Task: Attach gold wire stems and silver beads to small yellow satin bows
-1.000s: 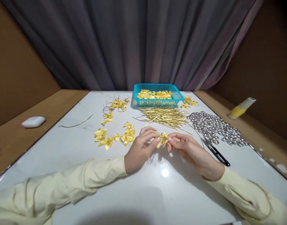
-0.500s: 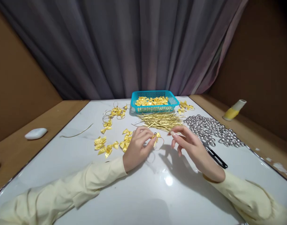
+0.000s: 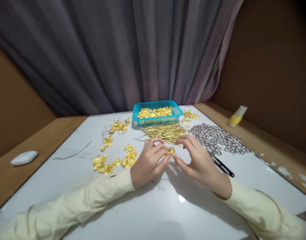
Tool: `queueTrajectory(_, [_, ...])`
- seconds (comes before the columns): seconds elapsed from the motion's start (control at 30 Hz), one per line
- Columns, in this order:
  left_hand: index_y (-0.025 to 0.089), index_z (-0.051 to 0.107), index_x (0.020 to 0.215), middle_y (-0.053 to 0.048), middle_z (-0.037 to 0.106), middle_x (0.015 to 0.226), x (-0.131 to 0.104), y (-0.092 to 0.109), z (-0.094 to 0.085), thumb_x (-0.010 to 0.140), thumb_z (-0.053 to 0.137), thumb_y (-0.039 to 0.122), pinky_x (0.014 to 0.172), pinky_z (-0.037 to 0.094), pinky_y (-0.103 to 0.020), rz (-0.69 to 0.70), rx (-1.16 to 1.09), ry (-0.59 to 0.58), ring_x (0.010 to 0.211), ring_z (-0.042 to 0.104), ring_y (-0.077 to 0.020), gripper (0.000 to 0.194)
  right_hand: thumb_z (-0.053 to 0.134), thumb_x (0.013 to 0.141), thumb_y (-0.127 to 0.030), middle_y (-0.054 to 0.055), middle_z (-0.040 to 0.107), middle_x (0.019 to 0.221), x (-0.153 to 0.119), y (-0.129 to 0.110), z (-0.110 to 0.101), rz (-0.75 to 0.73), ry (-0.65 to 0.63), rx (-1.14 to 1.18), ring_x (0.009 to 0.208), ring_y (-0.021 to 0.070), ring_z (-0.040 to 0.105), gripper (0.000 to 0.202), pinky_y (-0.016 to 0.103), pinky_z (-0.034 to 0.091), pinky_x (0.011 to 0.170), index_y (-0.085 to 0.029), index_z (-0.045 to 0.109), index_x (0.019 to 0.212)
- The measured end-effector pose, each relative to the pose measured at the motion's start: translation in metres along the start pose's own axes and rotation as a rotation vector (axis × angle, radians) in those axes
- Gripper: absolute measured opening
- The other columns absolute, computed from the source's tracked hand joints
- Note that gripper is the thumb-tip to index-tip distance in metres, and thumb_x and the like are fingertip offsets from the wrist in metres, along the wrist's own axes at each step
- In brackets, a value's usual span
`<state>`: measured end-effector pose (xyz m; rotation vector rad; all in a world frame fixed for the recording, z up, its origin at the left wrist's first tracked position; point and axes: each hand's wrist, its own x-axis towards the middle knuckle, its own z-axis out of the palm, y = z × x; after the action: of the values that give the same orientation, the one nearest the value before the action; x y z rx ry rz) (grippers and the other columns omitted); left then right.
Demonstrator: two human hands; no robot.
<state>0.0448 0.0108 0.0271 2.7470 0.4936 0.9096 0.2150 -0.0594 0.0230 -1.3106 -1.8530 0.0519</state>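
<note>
A small yellow ribbon bow (image 3: 171, 151) with a shiny silver bell and a thin wire loop sits at the fingertips of my left hand (image 3: 150, 161). The thumb and fingers of that hand are pinched on the bow's left side. Facing it from the right is my right hand (image 3: 199, 163), its thumb and index finger apart and curved around the bow's right side. The right thumb tip is close to the wire loop; whether it touches is unclear. Loose yellow bows (image 3: 129, 160) lie left of my left hand.
Behind my hands lies a pile of gold wire ties (image 3: 165, 132), with a blue basket (image 3: 157, 122) of bows beyond. Silver bells (image 3: 215, 136) spread on the right near black-handled scissors (image 3: 224, 167). Wired bows (image 3: 119, 126) lie at the back left. A white object (image 3: 24, 158) rests far left.
My right hand has come in to the left, close to the bow. My left hand still pinches the bow. The view has shifted slightly to the right.
</note>
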Motion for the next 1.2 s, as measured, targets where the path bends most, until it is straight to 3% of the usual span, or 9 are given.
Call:
queueTrajectory(0.13, [0.016,0.057,0.082,-0.006,0.061,0.084,0.005,0.002,-0.005,0.087,0.043,0.017,0.093,0.032,-0.038,-0.005,-0.017,-0.068,0.105,0.041,-0.0220,0.015,0.044,0.083,-0.016,0.007,0.056,0.081,0.000,0.000,-0.008,-0.170,-0.144,-0.107,0.076,0.0195,0.048,0.006,0.031,0.039,0.065,-0.017,0.050,0.085])
queueTrajectory(0.23, [0.016,0.055,0.074,-0.006,0.058,0.079,0.008,0.004,-0.011,0.087,0.042,0.017,0.094,0.031,-0.037,-0.019,-0.067,-0.187,0.105,0.040,-0.0218,0.018,0.040,0.087,-0.021,0.007,0.055,0.077,0.000,0.001,-0.010,-0.251,-0.251,-0.221,0.071,0.0189,0.046,0.013,0.029,0.034,0.059,-0.016,0.050,0.081])
queueTrajectory(0.43, [0.018,0.055,0.070,-0.004,0.055,0.074,0.011,0.007,-0.015,0.087,0.042,0.020,0.092,0.034,-0.036,-0.084,-0.267,-0.356,0.103,0.041,-0.0205,0.022,0.032,0.092,-0.022,0.006,0.052,0.068,-0.001,0.010,-0.001,-0.413,-0.309,-0.442,0.065,0.0182,0.042,0.027,0.030,0.030,0.057,-0.016,0.050,0.072])
queueTrajectory(0.7, [0.016,0.056,0.069,-0.004,0.056,0.079,0.014,0.008,-0.014,0.085,0.044,0.020,0.081,0.041,-0.031,-0.263,-0.396,-0.423,0.091,0.048,-0.0183,0.020,0.032,0.092,-0.016,0.003,0.048,0.059,-0.004,0.016,0.007,-0.493,-0.232,-0.392,0.056,0.0153,0.039,0.030,0.028,0.028,0.053,-0.017,0.047,0.066])
queueTrajectory(0.97, [0.015,0.056,0.072,-0.003,0.053,0.077,0.010,0.009,-0.012,0.087,0.041,0.018,0.085,0.038,-0.029,-0.168,-0.316,-0.354,0.093,0.045,-0.0166,0.021,0.029,0.091,-0.015,0.002,0.047,0.057,-0.006,0.022,0.020,-0.444,-0.083,-0.305,0.051,0.0135,0.038,0.029,0.026,0.028,0.049,-0.019,0.041,0.065])
queueTrajectory(1.2, [0.014,0.053,0.068,-0.003,0.052,0.075,0.012,0.009,-0.010,0.086,0.042,0.018,0.080,0.039,-0.028,-0.253,-0.354,-0.393,0.085,0.047,-0.0156,0.022,0.033,0.089,-0.010,-0.001,0.041,0.054,-0.007,0.024,0.027,-0.422,0.000,-0.214,0.047,0.0115,0.035,0.028,0.025,0.026,0.047,-0.021,0.034,0.064])
